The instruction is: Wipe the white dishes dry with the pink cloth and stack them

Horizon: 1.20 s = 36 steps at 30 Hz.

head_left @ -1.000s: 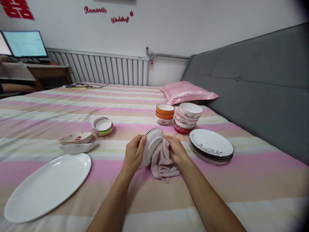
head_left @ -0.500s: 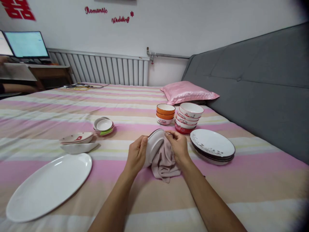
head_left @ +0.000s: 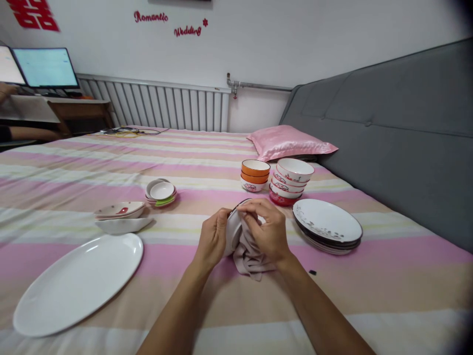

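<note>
My left hand (head_left: pixel 213 237) grips the left edge of a white plate (head_left: pixel 232 231) with a dark rim, tilted up on its side above the bed. A pinkish-grey cloth (head_left: pixel 251 256) hangs in folds against the plate. My right hand (head_left: pixel 266 228) pinches that cloth at the plate's upper rim, fingers closed and partly hiding both. Just right of my hands lies a stack of plates (head_left: pixel 328 220), the top one white with a grey floral pattern. Behind it stand a stack of white and red bowls (head_left: pixel 291 181) and a shorter stack of orange and white bowls (head_left: pixel 254 175).
A white oval platter (head_left: pixel 79 283) lies at the front left. Beyond it are boat-shaped dishes (head_left: pixel 121 217) and small nested dishes (head_left: pixel 161 191). A pink pillow (head_left: pixel 290 141) rests by the grey headboard (head_left: pixel 391 128). A person's arm shows at the desk (head_left: pixel 81 108), far left.
My right hand has moved left along the plate's rim with the cloth and now covers more of the plate. A small dark piece on the bed is uncovered beside my right forearm.
</note>
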Motion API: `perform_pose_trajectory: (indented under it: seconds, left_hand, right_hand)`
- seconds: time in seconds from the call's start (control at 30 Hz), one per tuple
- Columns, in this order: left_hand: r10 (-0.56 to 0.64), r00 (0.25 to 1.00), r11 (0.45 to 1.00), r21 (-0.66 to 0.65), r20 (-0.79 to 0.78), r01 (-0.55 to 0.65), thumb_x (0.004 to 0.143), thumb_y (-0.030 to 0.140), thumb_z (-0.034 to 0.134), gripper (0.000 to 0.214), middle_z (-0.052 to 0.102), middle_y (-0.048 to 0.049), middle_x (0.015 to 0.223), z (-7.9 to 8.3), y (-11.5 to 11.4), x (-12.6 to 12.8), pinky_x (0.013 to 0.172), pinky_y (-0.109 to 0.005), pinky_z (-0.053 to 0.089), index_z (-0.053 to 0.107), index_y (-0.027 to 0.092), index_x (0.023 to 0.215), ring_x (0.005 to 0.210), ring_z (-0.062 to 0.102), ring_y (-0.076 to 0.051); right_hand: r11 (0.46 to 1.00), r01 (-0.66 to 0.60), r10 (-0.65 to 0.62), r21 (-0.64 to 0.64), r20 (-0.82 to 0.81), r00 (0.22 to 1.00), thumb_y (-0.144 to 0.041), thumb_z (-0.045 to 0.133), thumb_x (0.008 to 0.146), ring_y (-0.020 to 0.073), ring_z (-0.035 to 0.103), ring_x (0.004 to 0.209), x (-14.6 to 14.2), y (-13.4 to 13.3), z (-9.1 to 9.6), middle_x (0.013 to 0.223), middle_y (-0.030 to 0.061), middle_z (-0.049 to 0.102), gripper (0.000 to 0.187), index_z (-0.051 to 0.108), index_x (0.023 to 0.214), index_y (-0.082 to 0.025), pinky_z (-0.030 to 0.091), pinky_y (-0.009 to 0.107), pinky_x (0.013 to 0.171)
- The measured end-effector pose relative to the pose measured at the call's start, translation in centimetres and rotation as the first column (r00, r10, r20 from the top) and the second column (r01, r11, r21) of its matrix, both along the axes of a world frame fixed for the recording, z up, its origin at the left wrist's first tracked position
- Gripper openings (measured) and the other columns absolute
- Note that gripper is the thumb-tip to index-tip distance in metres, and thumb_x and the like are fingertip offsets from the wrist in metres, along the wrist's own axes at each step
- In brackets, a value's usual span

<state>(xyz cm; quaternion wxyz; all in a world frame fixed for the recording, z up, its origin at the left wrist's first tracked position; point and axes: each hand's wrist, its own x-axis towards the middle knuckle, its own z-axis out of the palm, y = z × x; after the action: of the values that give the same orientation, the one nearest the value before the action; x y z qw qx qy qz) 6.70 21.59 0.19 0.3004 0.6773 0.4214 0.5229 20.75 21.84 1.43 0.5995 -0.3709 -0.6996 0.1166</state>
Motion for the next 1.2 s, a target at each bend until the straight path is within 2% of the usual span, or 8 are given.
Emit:
perform_pose_trajectory:
  seconds: [0.2,0.37,0.5,0.63,0.83,0.97,1.07,1.2]
  left_hand:
    - [-0.023,0.997,0.997,-0.068,0.078,0.028,0.092,0.047,0.015,0.056,0.061,-0.0021,0.079,0.3,-0.4,0.0,0.072,-0.024,0.04,0.06,0.016,0.086,0.078,0.054,-0.015]
    - [-0.015,0.99,0.993,-0.11,0.138,0.031,0.091,0.049,0.014,0.057,0.06,-0.0016,0.077,0.3,-0.2,-0.4,0.071,-0.024,0.039,0.061,0.015,0.088,0.076,0.052,-0.015]
    - [0.053,0.986,0.988,-0.154,0.158,-0.029,0.091,0.051,0.016,0.058,0.063,-0.0033,0.084,0.3,0.1,-0.7,0.073,-0.025,0.039,0.062,0.015,0.091,0.08,0.054,-0.016]
    - [0.099,0.987,0.986,-0.146,0.123,-0.081,0.091,0.049,0.02,0.055,0.064,-0.004,0.084,0.4,0.2,-0.7,0.073,-0.025,0.04,0.063,0.014,0.09,0.079,0.055,-0.016]
    - [0.077,0.994,0.995,-0.064,0.078,-0.072,0.089,0.043,0.033,0.039,0.058,-0.001,0.074,-0.1,0.5,-0.5,0.066,-0.023,0.039,0.06,0.014,0.084,0.072,0.052,-0.014]
    - [0.089,0.995,0.995,-0.047,0.047,-0.087,0.089,0.043,0.034,0.037,0.055,0.0001,0.073,-0.2,0.6,-0.5,0.064,-0.022,0.038,0.058,0.015,0.08,0.069,0.049,-0.012]
    - [0.103,0.994,0.993,-0.052,0.031,-0.101,0.089,0.043,0.033,0.037,0.055,0.0002,0.073,-0.2,0.6,-0.5,0.063,-0.022,0.037,0.058,0.016,0.08,0.068,0.049,-0.012]
    - [0.104,0.994,0.993,-0.054,0.035,-0.102,0.089,0.043,0.033,0.038,0.055,0.0002,0.074,-0.1,0.6,-0.4,0.065,-0.021,0.038,0.058,0.016,0.081,0.07,0.049,-0.012]
  right_hand:
    - [0.992,-0.129,0.129,-0.004,0.087,0.988,-0.013,0.054,0.079,0.0146,0.06,0.079,-0.8,-0.9,0.2,0.081,0.0011,0.066,0.018,0.067,0.085,-0.025,0.048,0.028,0.073]
    - [0.967,-0.25,0.256,-0.053,0.24,0.937,-0.01,0.055,0.078,0.0132,0.061,0.079,-1.1,-1.1,-0.2,0.08,-0.0014,0.068,0.019,0.067,0.08,-0.024,0.046,0.026,0.074]
    - [0.954,-0.292,0.293,-0.06,0.369,0.882,-0.007,0.057,0.075,0.0123,0.06,0.071,-1.4,-0.9,-0.7,0.074,-0.001,0.068,0.017,0.067,0.074,-0.021,0.044,0.023,0.065]
    - [0.952,-0.304,0.29,-0.03,0.399,0.87,-0.006,0.057,0.075,0.012,0.06,0.069,-1.6,-0.8,-1.1,0.073,0.0003,0.067,0.016,0.066,0.073,-0.019,0.044,0.022,0.064]
    - [0.988,-0.156,0.157,-0.014,0.153,0.976,-0.01,0.056,0.077,0.0128,0.061,0.078,-1.2,-0.5,-0.9,0.081,0.0012,0.068,0.016,0.068,0.082,-0.021,0.047,0.024,0.072]
    - [0.984,-0.03,0.021,-0.174,-0.05,0.999,-0.019,0.06,0.075,0.013,0.062,0.069,-0.4,0.1,-0.7,0.078,0.0025,0.068,0.01,0.069,0.078,-0.019,0.048,0.023,0.063]
    - [0.94,0.004,-0.058,-0.341,-0.149,0.987,-0.029,0.063,0.072,0.0128,0.06,0.059,0.3,1.1,-1.3,0.073,0.0033,0.069,0.014,0.068,0.079,-0.017,0.047,0.022,0.054]
    - [0.904,-0.006,-0.115,-0.427,-0.257,0.96,-0.034,0.065,0.068,0.0146,0.062,0.065,1.4,2.7,-2.6,0.076,0.0053,0.069,0.02,0.066,0.078,-0.016,0.048,0.024,0.06]
